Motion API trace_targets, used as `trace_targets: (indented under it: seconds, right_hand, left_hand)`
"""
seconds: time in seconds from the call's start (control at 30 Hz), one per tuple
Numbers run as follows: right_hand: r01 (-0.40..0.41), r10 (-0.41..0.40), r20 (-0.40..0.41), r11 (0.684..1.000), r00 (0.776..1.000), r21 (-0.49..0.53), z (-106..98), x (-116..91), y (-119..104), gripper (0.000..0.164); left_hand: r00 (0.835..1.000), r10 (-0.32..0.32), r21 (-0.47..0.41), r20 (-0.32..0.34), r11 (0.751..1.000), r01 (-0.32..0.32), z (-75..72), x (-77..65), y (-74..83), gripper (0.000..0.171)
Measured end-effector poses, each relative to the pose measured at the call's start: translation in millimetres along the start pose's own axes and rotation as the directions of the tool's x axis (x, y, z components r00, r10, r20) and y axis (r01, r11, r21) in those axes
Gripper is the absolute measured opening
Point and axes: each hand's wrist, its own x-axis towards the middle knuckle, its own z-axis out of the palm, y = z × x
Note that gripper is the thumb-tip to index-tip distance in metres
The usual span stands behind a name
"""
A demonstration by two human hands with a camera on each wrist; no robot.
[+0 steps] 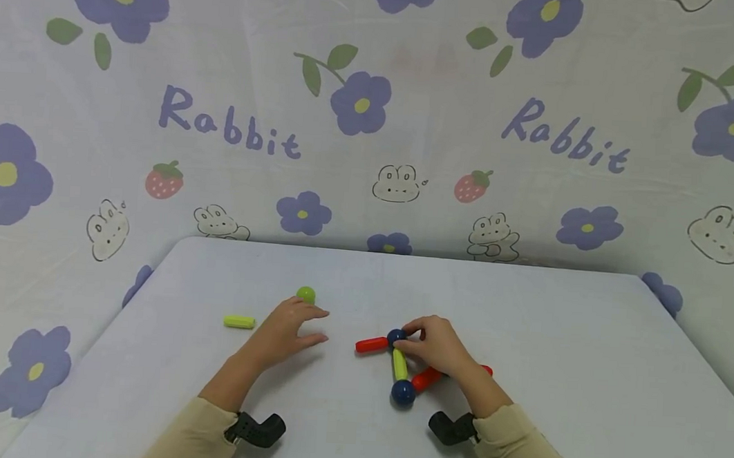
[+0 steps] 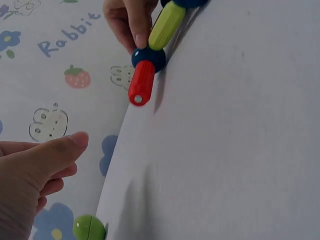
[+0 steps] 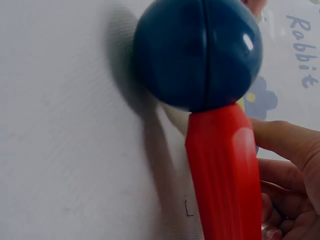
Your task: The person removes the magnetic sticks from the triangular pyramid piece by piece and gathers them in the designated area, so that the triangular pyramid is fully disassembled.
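My right hand (image 1: 438, 347) pinches a small dark blue ball (image 1: 396, 338) between thumb and fingers. A red rod (image 1: 371, 345) sticks out from that ball to the left, and a yellow-green rod (image 1: 400, 364) joins it to a nearer blue ball (image 1: 403, 393). From this nearer ball, another red rod (image 1: 426, 379) runs back under my right wrist, which hides part of the chain. My left hand (image 1: 283, 332) holds nothing; its thumb and fingers are apart, pointing toward the chain. Just behind its knuckles sits a green ball (image 1: 305, 294), also seen in the left wrist view.
A loose yellow-green rod (image 1: 239, 322) lies left of my left hand on the white table (image 1: 554, 349). Beyond my right wrist a red end (image 1: 487, 370) shows. A flower-and-rabbit printed cloth (image 1: 434, 136) hangs behind the table. Each sleeve has a black wrist device (image 1: 259, 431).
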Motion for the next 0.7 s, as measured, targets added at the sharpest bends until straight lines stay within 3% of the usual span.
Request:
trace_targets:
  seconds: [0.17, 0.37, 0.5, 0.7]
  right_hand:
    - [0.01, -0.01, 0.004, 1.0, 1.0, 0.012, -0.2, 2.2, 1.9, 0.033]
    - [0.024, -0.024, 0.032, 1.0, 0.999, 0.002, -3.5, 5.1, -2.9, 0.031]
    - [0.037, -0.034, 0.057, 0.999, 0.998, -0.038, -6.9, 8.3, -7.3, 0.027]
    - [0.037, -0.031, 0.104, 0.997, 0.994, -0.065, -11.3, 13.1, -11.6, 0.025]
  left_hand:
    - [0.995, -0.005, -0.072, 0.1, 0.997, 0.012, 13.2, 17.3, 23.9, 0.04]
    - [0.975, -0.027, -0.1, 0.222, 0.994, 0.051, 30.7, 33.5, 40.4, 0.042]
    - [0.971, -0.027, -0.084, 0.239, 0.995, 0.049, 42.1, 39.6, 45.9, 0.04]
    - [0.976, -0.018, -0.086, 0.216, 0.996, 0.037, 54.2, 44.0, 50.8, 0.031]
